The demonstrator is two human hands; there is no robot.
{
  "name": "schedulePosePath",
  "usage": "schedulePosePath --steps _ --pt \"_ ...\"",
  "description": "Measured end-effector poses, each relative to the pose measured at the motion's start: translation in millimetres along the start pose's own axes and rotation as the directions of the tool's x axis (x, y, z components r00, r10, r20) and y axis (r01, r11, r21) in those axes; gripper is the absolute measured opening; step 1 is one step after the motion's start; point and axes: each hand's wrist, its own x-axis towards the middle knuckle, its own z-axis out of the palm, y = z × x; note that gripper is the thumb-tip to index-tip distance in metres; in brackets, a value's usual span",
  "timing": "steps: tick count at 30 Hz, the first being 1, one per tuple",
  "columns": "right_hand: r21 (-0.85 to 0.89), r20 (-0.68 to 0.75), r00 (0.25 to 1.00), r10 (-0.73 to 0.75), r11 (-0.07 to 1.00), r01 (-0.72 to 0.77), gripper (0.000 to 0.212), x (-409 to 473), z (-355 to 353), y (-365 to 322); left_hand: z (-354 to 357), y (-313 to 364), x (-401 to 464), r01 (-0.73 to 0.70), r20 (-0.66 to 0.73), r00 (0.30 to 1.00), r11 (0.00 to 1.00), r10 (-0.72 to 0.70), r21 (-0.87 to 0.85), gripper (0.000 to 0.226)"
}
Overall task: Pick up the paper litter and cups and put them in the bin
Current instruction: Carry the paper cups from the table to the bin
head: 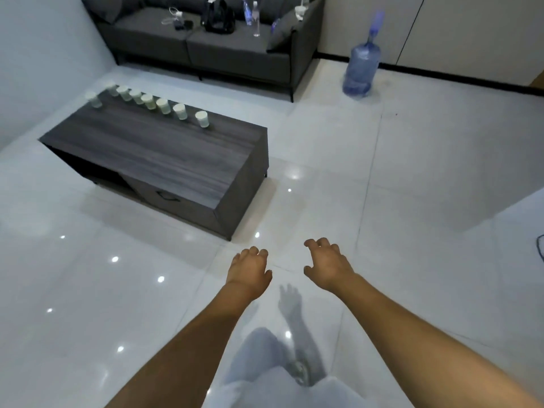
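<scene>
Several white paper cups [162, 106] stand in a row along the far edge of a dark wooden coffee table [164, 160], at the upper left. My left hand [249, 270] and my right hand [326, 265] are stretched forward over the floor, well short of the table. Both hold nothing, and their fingers hang loosely curled. No bin and no loose paper litter is in view.
A grey sofa [235, 54] with bottles, cables and a dark bag on it stands behind the table. A large blue water jug [361, 69] sits on the floor at the right wall. Glossy white tiles [412, 187] spread between me and the table.
</scene>
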Motion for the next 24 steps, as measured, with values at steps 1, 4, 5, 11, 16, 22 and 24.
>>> schedulePosePath --steps 1,4,5,11,16,22,24 --pt "-0.003 0.010 1.000 -0.012 1.000 0.012 0.058 21 -9 -2 -6 -2 21 0.009 0.005 1.000 1.000 -0.009 -0.006 0.046" --pt "-0.006 0.032 0.999 -0.030 1.000 0.030 0.059 92 -38 -8 -25 -12 88 0.033 0.007 0.999 0.999 -0.033 -0.029 0.045" --pt "-0.002 0.033 0.999 -0.031 1.000 0.031 0.060 117 -48 -10 -32 -17 112 0.033 0.005 0.999 0.999 -0.033 -0.025 0.045" --pt "0.020 0.013 0.999 -0.035 0.999 0.035 0.059 257 -129 -26 -99 -42 253 0.025 0.025 0.999 0.999 -0.025 -0.027 0.041" --pt "0.047 -0.029 0.998 -0.047 0.998 0.048 0.057 349 -193 -27 -158 -46 357 0.001 0.037 0.999 1.000 -0.002 0.012 0.039" --pt "0.024 0.003 1.000 -0.028 0.999 0.028 0.058 467 -258 7 -208 -32 492 0.007 0.049 0.999 1.000 -0.007 0.001 0.042" --pt "0.005 0.009 0.999 -0.035 0.999 0.035 0.058 512 -283 21 -224 -26 539 0.033 0.030 0.999 0.999 -0.032 -0.037 0.040"
